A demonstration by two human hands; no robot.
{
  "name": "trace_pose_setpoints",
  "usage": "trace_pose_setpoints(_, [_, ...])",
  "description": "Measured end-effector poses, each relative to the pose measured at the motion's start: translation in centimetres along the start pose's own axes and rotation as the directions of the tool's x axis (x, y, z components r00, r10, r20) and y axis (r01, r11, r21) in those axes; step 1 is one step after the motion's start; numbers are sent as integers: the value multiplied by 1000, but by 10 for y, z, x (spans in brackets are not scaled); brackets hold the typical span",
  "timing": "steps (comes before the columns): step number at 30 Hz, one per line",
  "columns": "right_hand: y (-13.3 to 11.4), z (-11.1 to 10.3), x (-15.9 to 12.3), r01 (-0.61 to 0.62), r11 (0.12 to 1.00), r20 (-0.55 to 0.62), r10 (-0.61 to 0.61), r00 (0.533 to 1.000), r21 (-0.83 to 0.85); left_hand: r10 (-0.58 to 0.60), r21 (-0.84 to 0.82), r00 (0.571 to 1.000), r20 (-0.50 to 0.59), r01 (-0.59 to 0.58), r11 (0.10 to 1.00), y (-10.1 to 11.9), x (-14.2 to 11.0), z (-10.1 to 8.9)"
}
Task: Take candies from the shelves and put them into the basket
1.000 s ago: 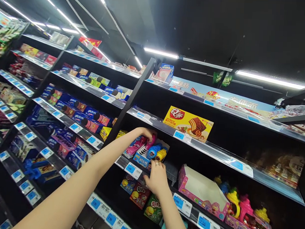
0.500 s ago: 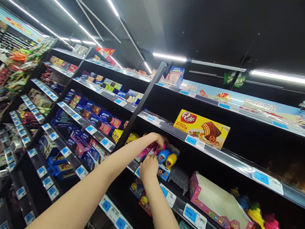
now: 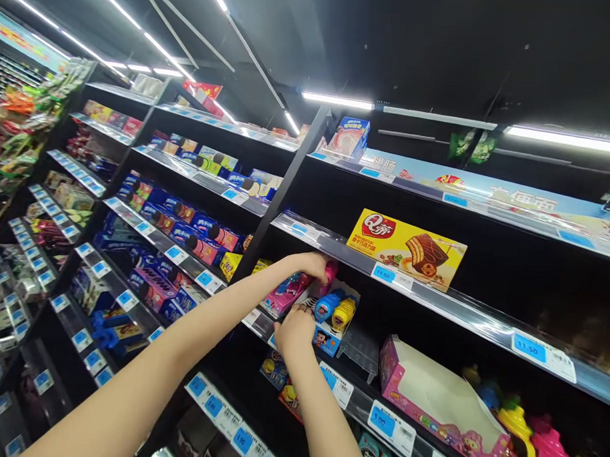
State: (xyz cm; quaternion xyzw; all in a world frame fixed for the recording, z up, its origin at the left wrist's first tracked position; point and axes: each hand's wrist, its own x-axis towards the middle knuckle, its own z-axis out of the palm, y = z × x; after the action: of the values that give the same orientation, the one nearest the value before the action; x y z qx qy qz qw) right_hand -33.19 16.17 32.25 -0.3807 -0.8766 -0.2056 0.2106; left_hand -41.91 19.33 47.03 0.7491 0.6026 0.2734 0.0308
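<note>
My left hand [image 3: 318,265] reaches into the shelf under a ledge, its fingers closed round a small pink bottle-like item [image 3: 330,272] at the back of a display box. My right hand [image 3: 296,328], with a ring on one finger, is curled over the front left of this blue-and-white display box [image 3: 326,342]; its fingertips are partly hidden. Inside the box, right of my right hand, stand rows of blue containers [image 3: 327,305] and yellow containers [image 3: 344,312]. A pink-and-blue box [image 3: 285,296] sits just left, partly behind my left forearm.
Above is a shelf ledge [image 3: 324,246] bearing a yellow cake box [image 3: 407,249]. To the right are a pink open carton [image 3: 439,406] and yellow and pink bottles [image 3: 550,447]. A dark upright post [image 3: 286,188] separates this bay from blue biscuit boxes [image 3: 189,241].
The pink item in my left hand has shifted slightly up and towards the back. My right hand stays at the box front. The view has shifted a little.
</note>
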Motion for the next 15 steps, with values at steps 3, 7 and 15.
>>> trace_pose_setpoints(3, [1, 4, -8, -10, 997, -63, 15, 998, 73, 35, 22, 929, -368, -29, 999, 1, -47, 18])
trace_pose_setpoints(7, [6, 3, -13, 45, 969, -138, -12, 990, 243, -13, -71, 661, -750, -61, 996, 14, -143, 64])
trace_pose_setpoints(15, [7, 21, -112, 263, 597, -143, -240, 960, 758, -571, -758, 578, -583, -132, 639, 103, -309, 176])
